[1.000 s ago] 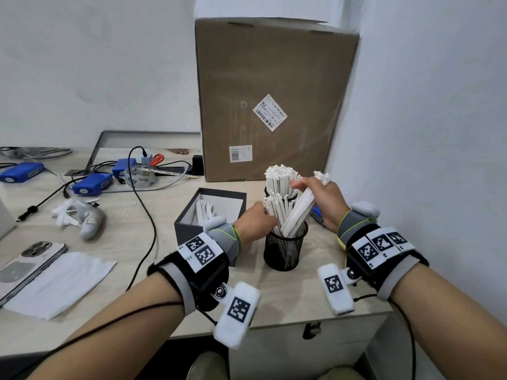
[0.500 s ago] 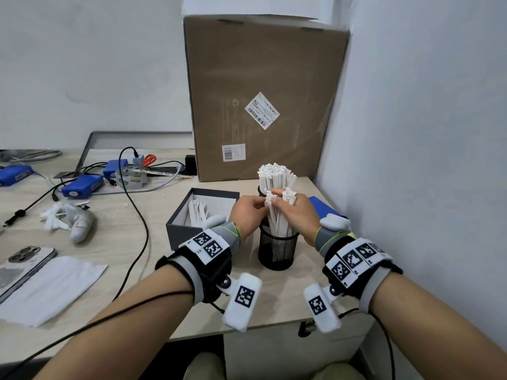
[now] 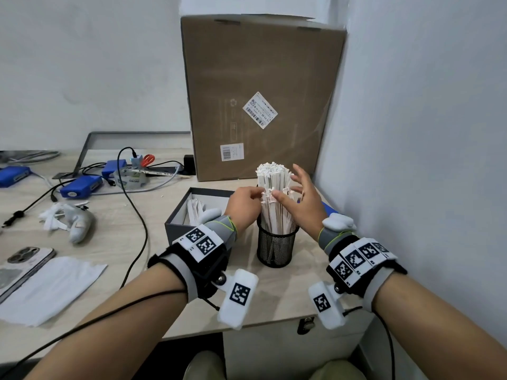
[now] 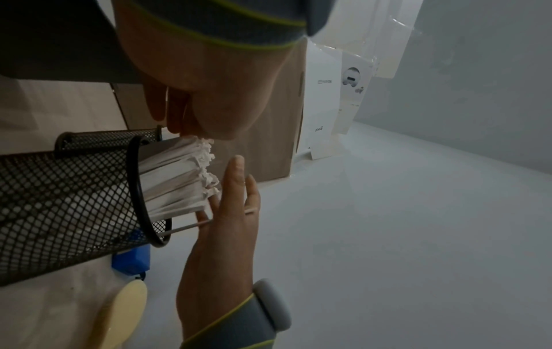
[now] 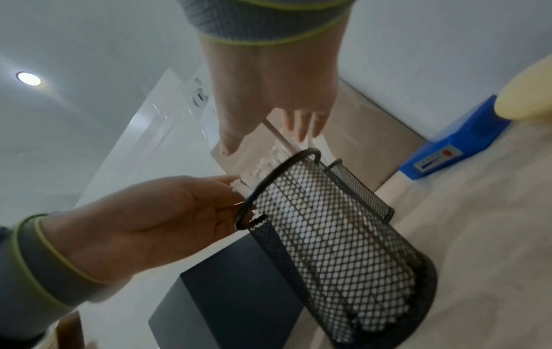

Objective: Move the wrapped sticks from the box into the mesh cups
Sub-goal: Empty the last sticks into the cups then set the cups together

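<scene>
Head view has both hands up at the tops of the wrapped sticks (image 3: 274,212) bunched in the front mesh cup (image 3: 276,249) near the worktop's right edge: left hand (image 3: 245,205) loosely curled with fingertips on the paper ends, right hand (image 3: 300,200) flat and spread against them, neither really gripping. That cup looks packed and top-heavy, so I'd guess a hard sideways nudge could tip it or pop sticks out. More sticks still lie in the grey box (image 3: 179,224) just left.
</scene>
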`<state>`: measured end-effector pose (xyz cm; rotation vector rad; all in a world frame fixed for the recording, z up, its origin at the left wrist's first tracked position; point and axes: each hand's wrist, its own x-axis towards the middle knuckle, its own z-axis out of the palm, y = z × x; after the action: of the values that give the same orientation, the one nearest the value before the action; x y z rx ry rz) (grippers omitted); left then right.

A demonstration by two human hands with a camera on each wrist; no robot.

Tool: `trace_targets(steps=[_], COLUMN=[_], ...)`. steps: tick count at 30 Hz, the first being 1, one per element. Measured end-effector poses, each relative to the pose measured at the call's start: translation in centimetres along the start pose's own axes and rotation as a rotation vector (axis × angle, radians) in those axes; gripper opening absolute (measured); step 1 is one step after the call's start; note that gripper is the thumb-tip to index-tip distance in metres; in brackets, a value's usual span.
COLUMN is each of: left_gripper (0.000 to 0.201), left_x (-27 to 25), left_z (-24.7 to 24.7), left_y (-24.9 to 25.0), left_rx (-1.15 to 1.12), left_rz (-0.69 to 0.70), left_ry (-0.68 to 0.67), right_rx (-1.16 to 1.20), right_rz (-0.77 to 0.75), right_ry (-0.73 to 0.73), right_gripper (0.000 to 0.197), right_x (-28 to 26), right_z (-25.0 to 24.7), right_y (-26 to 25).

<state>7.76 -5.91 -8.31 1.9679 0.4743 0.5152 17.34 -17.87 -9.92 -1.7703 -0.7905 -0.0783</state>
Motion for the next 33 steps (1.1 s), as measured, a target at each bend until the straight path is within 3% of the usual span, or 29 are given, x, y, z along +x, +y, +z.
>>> trace_targets(steps=[4, 7, 13, 16, 18, 21, 24, 26, 30, 33], left_gripper=[0.046, 0.044, 0.048, 0.051, 0.05, 0.043, 0.038, 0.037, 0.035, 0.039], left_x=[-0.7, -1.0, -1.6, -1.5, -1.4, -1.2, -0.7, -0.5, -1.2, -2.0], left_z=[-0.1, -0.2, -1.1, -2.0, -2.8, -5.0, -7.8, -9.5, -11.0, -11.6], left_y=[0.6, 0.6, 0.5, 0.1, -0.3, -0.9, -2.4, -3.5, -4.9, -5.9], left_rx=[0.041, 0.031, 0.035, 0.041, 0.021, 0.006, 0.124, 0.31, 0.622, 0.623], left_rz=[0.06, 0.056, 0.028, -0.004, -0.013, -0.025, -0.075, -0.134, -0.298, -0.342], left_ry=[-0.054, -0.12, -0.106, -0.056, -0.019, 0.096, 0.193, 0.219, 0.179, 0.12], right_rx=[-0.069, -0.165, -0.245, -0.442, -0.577, -0.517, -0.364, -0.418, -0.724, -0.801], right_rz=[-0.126, -0.078, -0.131, -0.172, -0.148, -0.162, -0.237, -0.17, -0.033, 0.062], right_ry=[-0.05, -0.064, 0.035, -0.088, -0.133, -0.017, 0.048, -0.082, -0.369, -0.446], right_gripper=[0.069, 0.068, 0.095, 0.075, 0.076, 0.064, 0.033, 0.021, 0.022, 0.021], right_x=[-0.2, 0.3, 1.0, 1.1, 1.0, 0.8, 0.0, -0.8, -1.4, -1.6], right_z=[-0.1, 0.4, -0.4, -0.3, -0.1, 0.1, 1.2, 3.1, 7.3, 9.0], right_y=[0.2, 0.7, -0.3, 0.0, 0.3, -0.7, -3.7, -5.9, -7.7, -7.7])
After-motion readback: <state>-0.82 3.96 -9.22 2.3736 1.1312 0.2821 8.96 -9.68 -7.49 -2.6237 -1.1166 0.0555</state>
